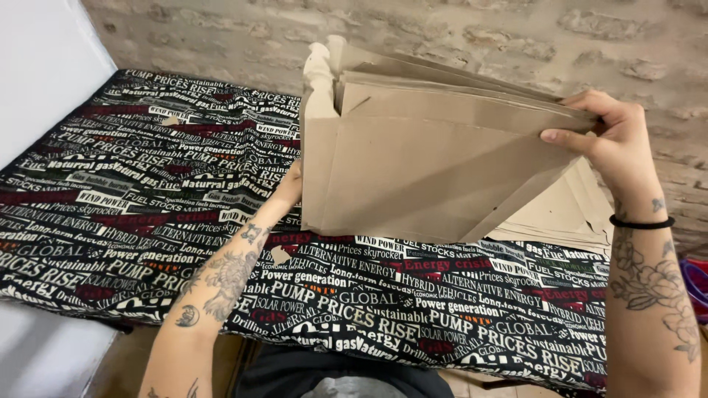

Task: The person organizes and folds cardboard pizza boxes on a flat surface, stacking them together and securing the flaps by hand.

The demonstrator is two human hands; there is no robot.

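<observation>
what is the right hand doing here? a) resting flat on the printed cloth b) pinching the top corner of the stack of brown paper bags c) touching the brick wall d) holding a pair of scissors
b: the right hand pinches the upper right corner of the stack of brown paper bags, held upright above the printed cloth, while the left hand is mostly hidden behind the stack.

Stack of flat brown cardboard sheets [428,169], held upright on edge above the far right part of the tabletop, tilted, top edges fanned apart. Left corner crumpled; more flat cardboard [568,214] lies beneath at the right edge.
</observation>
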